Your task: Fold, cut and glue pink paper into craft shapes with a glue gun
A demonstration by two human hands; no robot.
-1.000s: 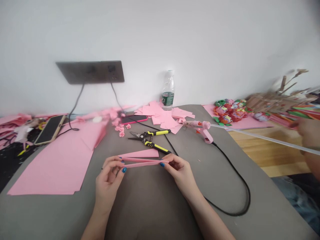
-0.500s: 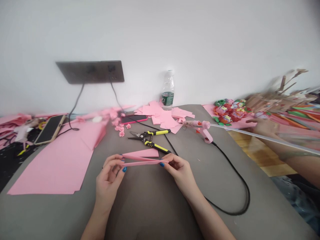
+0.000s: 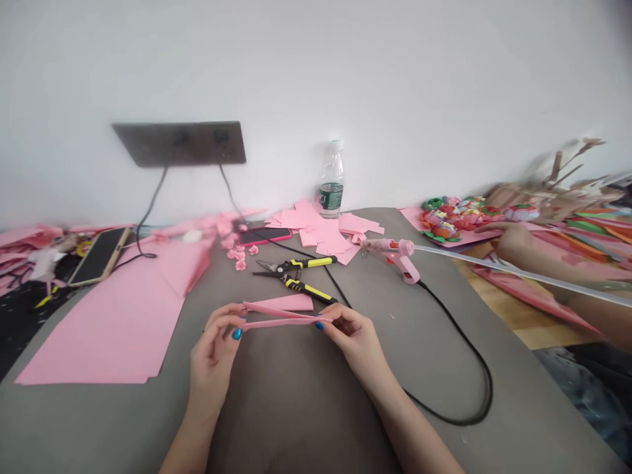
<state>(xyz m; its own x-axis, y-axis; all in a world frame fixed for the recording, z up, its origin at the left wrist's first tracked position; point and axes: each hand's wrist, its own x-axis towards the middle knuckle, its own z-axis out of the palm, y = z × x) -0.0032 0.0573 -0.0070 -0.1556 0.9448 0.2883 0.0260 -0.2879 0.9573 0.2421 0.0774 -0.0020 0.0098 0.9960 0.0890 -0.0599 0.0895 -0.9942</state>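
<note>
The left hand (image 3: 213, 349) and right hand (image 3: 356, 339) pinch opposite ends of a pink paper strip (image 3: 281, 323) above the desk (image 3: 296, 401), the left end spread, it seems from here, so the layers stand apart.

Between the forearms, bare tabletop (image 3: 291, 388) gives open room up to the folded pink strip (image 3: 281, 322), which bars the way from left hand (image 3: 214, 345) to right hand (image 3: 354, 339); just beyond, a flat pink piece (image 3: 293, 302) and splayed shears (image 3: 305, 288) block a straight forward reach. A lane runs between the left hand and the pink sheets (image 3: 108, 322). Right of the right hand lies wider room, bounded by the looping black cord (image 3: 488, 372), the glue gun (image 3: 407, 263) and its long clear stick, with a co-worker's arm beyond
</note>
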